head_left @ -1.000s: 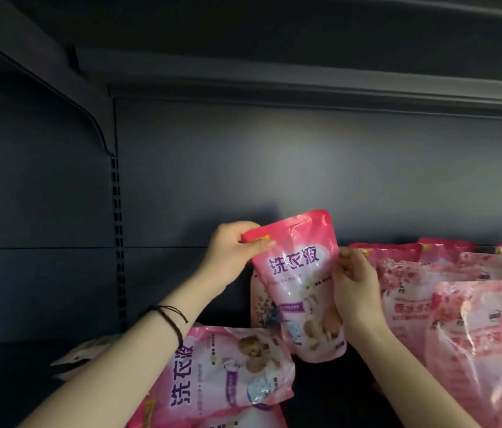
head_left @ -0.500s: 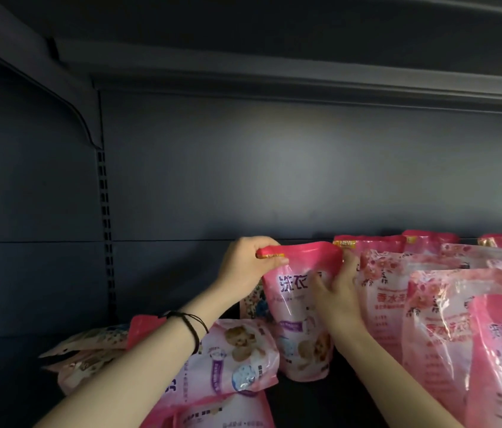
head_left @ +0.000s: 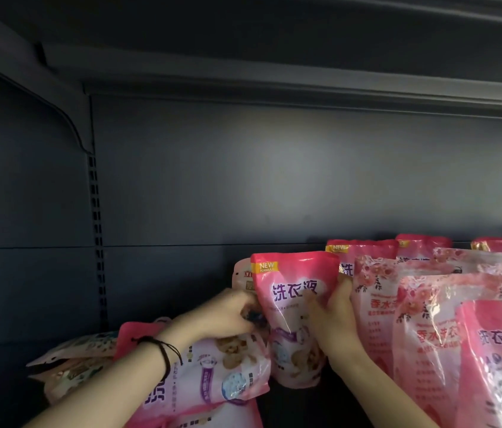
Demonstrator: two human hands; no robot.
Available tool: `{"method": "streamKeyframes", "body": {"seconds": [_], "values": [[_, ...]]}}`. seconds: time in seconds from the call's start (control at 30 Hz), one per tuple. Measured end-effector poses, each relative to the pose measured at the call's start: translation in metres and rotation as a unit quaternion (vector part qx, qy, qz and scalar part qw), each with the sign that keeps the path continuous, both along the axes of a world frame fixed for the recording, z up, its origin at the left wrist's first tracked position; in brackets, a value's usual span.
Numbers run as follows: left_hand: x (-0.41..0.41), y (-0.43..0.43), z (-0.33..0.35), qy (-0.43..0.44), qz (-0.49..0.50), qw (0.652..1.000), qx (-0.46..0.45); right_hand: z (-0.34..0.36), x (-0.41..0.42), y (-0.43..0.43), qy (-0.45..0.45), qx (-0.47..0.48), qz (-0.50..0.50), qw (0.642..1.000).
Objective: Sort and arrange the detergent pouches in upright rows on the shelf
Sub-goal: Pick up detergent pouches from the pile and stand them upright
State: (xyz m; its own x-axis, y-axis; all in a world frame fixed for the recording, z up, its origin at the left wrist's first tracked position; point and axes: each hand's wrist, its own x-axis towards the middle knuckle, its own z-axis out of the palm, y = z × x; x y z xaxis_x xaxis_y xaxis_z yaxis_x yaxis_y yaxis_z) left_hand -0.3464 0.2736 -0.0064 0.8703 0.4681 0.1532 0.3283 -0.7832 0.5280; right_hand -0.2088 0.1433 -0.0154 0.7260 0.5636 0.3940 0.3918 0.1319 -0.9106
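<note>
A pink detergent pouch with a yellow NEW tag stands upright at the shelf's middle, to the left of the upright rows. My right hand grips its right side, thumb across the front. My left hand, with a black band on the wrist, has its fingers curled at the pouch's left edge. A pale pouch stands just behind there. More upright pouches fill the right: rose-print ones and a pink one in front.
A pink pouch lies flat under my left forearm, with pale pouches piled flat at the lower left. The dark back panel has a slotted upright. The upper shelf overhangs.
The pink pouch came down from mid-air and now stands beside the rows. My left hand slid from its top corner down to its left edge. My right hand stayed on its right side.
</note>
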Motion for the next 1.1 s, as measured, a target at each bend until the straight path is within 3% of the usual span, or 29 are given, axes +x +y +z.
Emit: {"method": "streamKeyframes", "body": {"seconds": [0.07, 0.2, 0.27, 0.4, 0.5, 0.73, 1.1], "values": [[0.001, 0.002, -0.006, 0.076, -0.020, 0.994, 0.077, 0.000, 0.000, -0.002, -0.014, 0.013, -0.007, 1.000], [0.004, 0.007, -0.010, 0.182, -0.022, 0.982, 0.052, 0.006, -0.003, -0.005, -0.084, 0.047, 0.037, 0.995], [0.000, 0.010, -0.009, 0.189, -0.026, 0.981, 0.030, 0.009, -0.008, -0.006, -0.187, 0.028, 0.020, 0.982], [-0.005, 0.014, -0.008, 0.189, -0.033, 0.981, 0.017, 0.024, -0.015, -0.005, -0.434, -0.014, -0.070, 0.898], [-0.006, 0.015, -0.009, 0.198, -0.038, 0.979, 0.023, 0.045, -0.015, 0.002, -0.534, -0.092, -0.104, 0.834], [-0.019, 0.019, -0.017, 0.183, -0.041, 0.982, 0.011, 0.068, -0.008, 0.015, -0.483, -0.220, -0.070, 0.845], [-0.071, 0.015, -0.016, 0.150, -0.007, 0.989, -0.008, 0.074, -0.009, 0.023, -0.473, -0.203, -0.087, 0.853]]}}
